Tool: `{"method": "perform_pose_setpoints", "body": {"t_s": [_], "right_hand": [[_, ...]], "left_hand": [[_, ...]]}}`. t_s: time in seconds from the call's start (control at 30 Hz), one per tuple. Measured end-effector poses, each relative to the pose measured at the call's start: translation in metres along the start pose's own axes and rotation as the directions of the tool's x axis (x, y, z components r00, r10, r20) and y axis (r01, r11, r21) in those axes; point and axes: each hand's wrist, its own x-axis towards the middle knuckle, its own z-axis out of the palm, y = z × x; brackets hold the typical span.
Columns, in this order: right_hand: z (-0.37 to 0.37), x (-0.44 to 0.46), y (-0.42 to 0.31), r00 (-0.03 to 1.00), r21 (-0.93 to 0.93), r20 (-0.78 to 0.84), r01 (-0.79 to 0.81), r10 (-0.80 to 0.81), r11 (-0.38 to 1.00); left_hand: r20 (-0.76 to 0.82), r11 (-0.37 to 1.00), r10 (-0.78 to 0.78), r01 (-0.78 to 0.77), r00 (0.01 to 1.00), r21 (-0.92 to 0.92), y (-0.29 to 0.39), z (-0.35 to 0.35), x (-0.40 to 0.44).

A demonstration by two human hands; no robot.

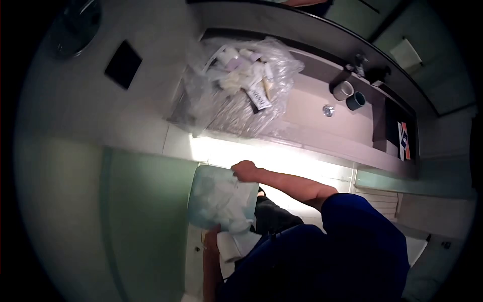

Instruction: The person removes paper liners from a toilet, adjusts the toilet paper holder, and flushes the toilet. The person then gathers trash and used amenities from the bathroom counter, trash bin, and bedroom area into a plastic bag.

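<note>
Between my two hands is a pale, translucent waste bin (193, 194), filled with crumpled white paper (225, 199). At the bin's upper right rim, my right hand (245, 171) is closed with its fingers curled over the edge. My left hand (212, 235) is at the opposite, lower rim, its fingers partly hidden; it appears to grip the edge. Next to that hand is a white paper roll (230, 248) with a loose sheet. A clear plastic bag (226, 118) lies spread on the counter, with a white tube (259, 98) and other crumpled waste on it.
The long washbasin (312, 95) holds a light cup (343, 90) and a dark cup (356, 100) near the drain (328, 110). Leaflets (404, 141) lie at its right end. A black square (123, 64) is at upper left. A greenish glass panel (146, 216) borders the left side.
</note>
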Motion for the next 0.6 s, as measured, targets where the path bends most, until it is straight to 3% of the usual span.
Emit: {"method": "perform_pose_setpoints", "body": {"t_s": [0.13, 0.2, 0.23, 0.27, 0.3, 0.33, 0.37, 0.4, 0.47, 0.5, 0.57, 0.6], "right_hand": [[-0.041, -0.02, -0.02, 0.989, 0.008, 0.149, 0.013, -0.014, 1.0], [-0.086, -0.046, -0.023, 0.977, 0.069, 0.172, 0.115, -0.126, 0.991], [-0.129, -0.062, -0.019, 0.961, 0.263, 0.135, 0.201, -0.243, 0.944], [-0.163, -0.073, -0.001, 0.941, 0.542, -0.005, 0.288, -0.34, 0.79], [-0.213, -0.091, 0.018, 0.984, 0.803, 0.006, 0.103, -0.18, 0.588], [-0.247, -0.101, 0.04, 0.98, 0.881, -0.19, 0.196, -0.059, 0.431], [-0.264, -0.095, 0.084, 0.887, 0.84, -0.45, 0.38, 0.105, 0.388], [-0.28, -0.086, 0.124, 0.792, 0.88, -0.474, 0.409, 0.386, 0.242], [-0.273, -0.046, 0.22, 0.619, 0.854, -0.349, 0.519, 0.703, -0.033], [-0.247, -0.019, 0.273, 0.621, 0.863, -0.173, 0.469, 0.764, -0.186], [-0.232, 0.007, 0.3, 0.556, 0.895, 0.153, 0.273, 0.817, -0.354], [-0.233, 0.015, 0.276, 0.39, 0.914, 0.208, 0.251, 0.897, -0.32]], "left_hand": [[-0.053, 0.994, 0.019, -0.013, 0.998, 0.106, -0.021, -0.011, 0.012], [-0.066, 0.99, 0.013, -0.003, 0.998, 0.144, -0.026, -0.012, 0.015], [-0.073, 0.987, 0.008, 0.003, 0.997, 0.158, -0.031, -0.014, 0.015], [-0.078, 0.985, 0.002, 0.012, 0.997, 0.173, -0.035, -0.015, 0.015], [-0.076, 0.982, 0.009, 0.006, 0.997, 0.189, -0.034, -0.014, 0.016], [-0.08, 0.98, 0.003, 0.013, 0.997, 0.2, -0.037, -0.015, 0.015], [-0.084, 0.977, 0.001, 0.017, 0.996, 0.212, -0.038, -0.014, 0.016], [-0.089, 0.975, 0.0, 0.02, 0.996, 0.221, -0.041, -0.014, 0.014], [-0.102, 0.974, -0.005, 0.028, 0.995, 0.227, -0.047, -0.01, 0.012], [-0.11, 0.973, -0.016, 0.041, 0.994, 0.228, -0.052, -0.011, 0.008], [-0.121, 0.972, -0.018, 0.046, 0.992, 0.23, -0.057, -0.009, 0.004], [-0.127, 0.97, -0.028, 0.058, 0.992, 0.235, -0.058, -0.008, 0.004]]}}
